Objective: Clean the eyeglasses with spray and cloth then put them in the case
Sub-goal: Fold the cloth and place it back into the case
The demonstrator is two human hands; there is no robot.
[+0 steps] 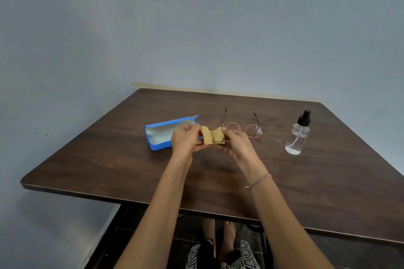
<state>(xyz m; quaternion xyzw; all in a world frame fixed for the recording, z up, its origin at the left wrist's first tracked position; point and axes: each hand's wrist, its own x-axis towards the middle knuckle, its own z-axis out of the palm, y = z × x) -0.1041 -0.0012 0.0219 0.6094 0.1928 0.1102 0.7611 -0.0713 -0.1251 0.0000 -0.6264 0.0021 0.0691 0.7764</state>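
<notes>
Head view, cloth (209,137) pinched between fingers (189,128)

One case (157,135), one eyeglasses (253,131), one bottle (297,138), seemingly one cloth (208,136)

case (161,136) end behind left hand (185,140), table (332,185) cropped right

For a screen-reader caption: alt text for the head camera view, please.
The left hand and right hand pinch a small tan cleaning cloth above a dark wooden table. Behind are an open blue glasses case, pink-rimmed round eyeglasses and a clear black-capped spray bottle.
</notes>
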